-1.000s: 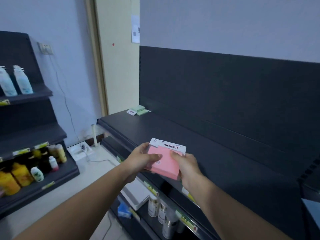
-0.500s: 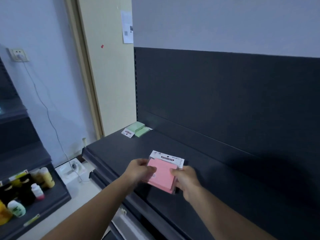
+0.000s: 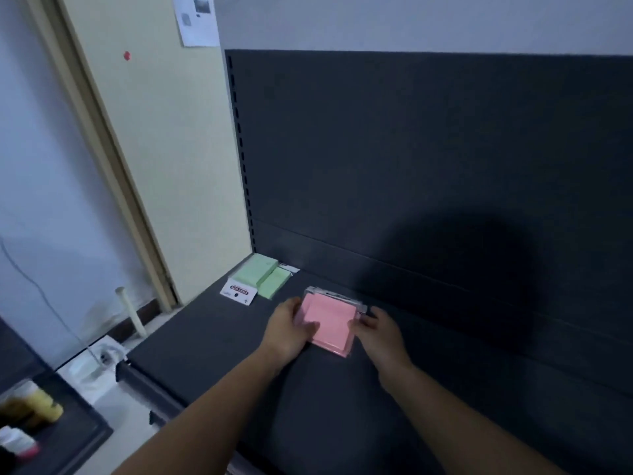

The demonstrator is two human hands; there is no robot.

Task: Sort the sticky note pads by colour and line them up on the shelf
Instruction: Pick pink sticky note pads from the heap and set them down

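1. Yellow bottles (image 3: 41, 407) and a small white bottle with a pink cap (image 3: 17, 442) stand, blurred, on a dark lower rack (image 3: 78, 440) in the bottom left corner.
2. Pale wall fills the left side, and a thin cable (image 3: 51, 310) runs down it towards a white socket block (image 3: 99, 356) on the floor. Beside it a beige door frame (image 3: 102, 149) slants upward. A paper notice (image 3: 198, 18) is pinned higher up on the cream panel next to the frame.
3. Two green sticky note pads (image 3: 255, 272) lie side by side in the left back corner of the dark shelf (image 3: 212, 358). The left one shows a white header card at its front.
4. The left hand (image 3: 287, 332) holds the left edge of the pink sticky note pad (image 3: 329, 322), thumb laid across its top face, fingers wrapped at the side.
5. The pink sticky note pad, in a clear wrapper, is near the middle of the shelf, right of the green pads and apart from them. It is low and slightly tilted, and I cannot tell whether it rests on the surface.
6. The right hand (image 3: 380, 332) grips the pad's right edge with curled fingers.
7. A dark back panel (image 3: 445, 149) rises behind the shelf, with a large shadow on its right part.
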